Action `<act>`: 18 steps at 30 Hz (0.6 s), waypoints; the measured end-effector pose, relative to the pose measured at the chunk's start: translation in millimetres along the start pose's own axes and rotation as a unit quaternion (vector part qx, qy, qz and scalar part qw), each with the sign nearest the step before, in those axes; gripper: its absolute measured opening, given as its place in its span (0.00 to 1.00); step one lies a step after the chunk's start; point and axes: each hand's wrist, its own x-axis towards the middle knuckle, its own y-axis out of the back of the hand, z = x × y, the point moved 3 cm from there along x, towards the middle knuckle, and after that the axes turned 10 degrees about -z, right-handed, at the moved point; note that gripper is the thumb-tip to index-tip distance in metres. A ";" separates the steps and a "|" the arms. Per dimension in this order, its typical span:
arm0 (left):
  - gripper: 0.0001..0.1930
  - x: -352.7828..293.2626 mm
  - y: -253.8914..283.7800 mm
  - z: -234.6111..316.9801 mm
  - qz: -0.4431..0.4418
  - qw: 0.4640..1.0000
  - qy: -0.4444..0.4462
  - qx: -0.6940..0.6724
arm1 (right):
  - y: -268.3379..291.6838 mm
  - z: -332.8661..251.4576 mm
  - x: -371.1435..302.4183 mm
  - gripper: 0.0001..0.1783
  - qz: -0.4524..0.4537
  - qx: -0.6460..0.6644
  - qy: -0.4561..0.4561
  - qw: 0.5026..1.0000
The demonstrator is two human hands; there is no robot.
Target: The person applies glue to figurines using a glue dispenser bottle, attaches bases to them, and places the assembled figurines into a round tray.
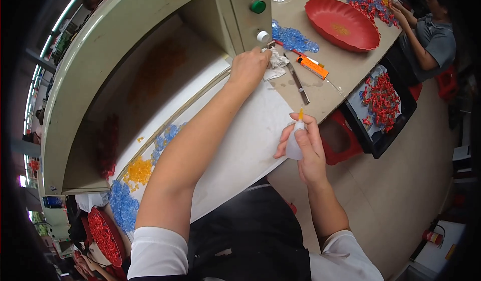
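The squeeze bottle point(293, 147) is white, with its yellow tip pointing up toward twelve o'clock, and it is just past three o'clock from the middle of what I see. The fingers of my right hand point(312, 153) are clamped around it. The biggest thing is the pale green hood point(75, 65) at ten o'clock. The surface point(328, 91) comes next, with a big white sheet point(250, 135) on it. At three o'clock is a black tray point(377, 148) of red and blue bits. A red bowl point(320, 18) is between one and two. A blue pile point(122, 206) is at eight. At twelve, the fingers of my left hand point(249, 70) reach crumpled tissue point(276, 65); I can't tell if they pinch it. Between one and two are an orange lighter point(312, 67) and a skinny metal tool point(296, 79).
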 end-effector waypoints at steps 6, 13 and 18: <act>0.06 -8.8 26.4 0.4 0.048 0.914 0.109 -0.389 | 2.6 -0.8 30.1 0.17 -0.014 -0.019 0.047 0.999; 0.07 -63.7 44.8 26.7 -0.102 0.558 0.217 -0.795 | -10.4 -2.7 51.7 0.14 0.010 -0.066 0.114 0.991; 0.07 -84.0 49.0 22.7 -0.061 0.592 0.181 -0.783 | -17.5 0.0 53.0 0.12 0.023 -0.110 0.097 0.989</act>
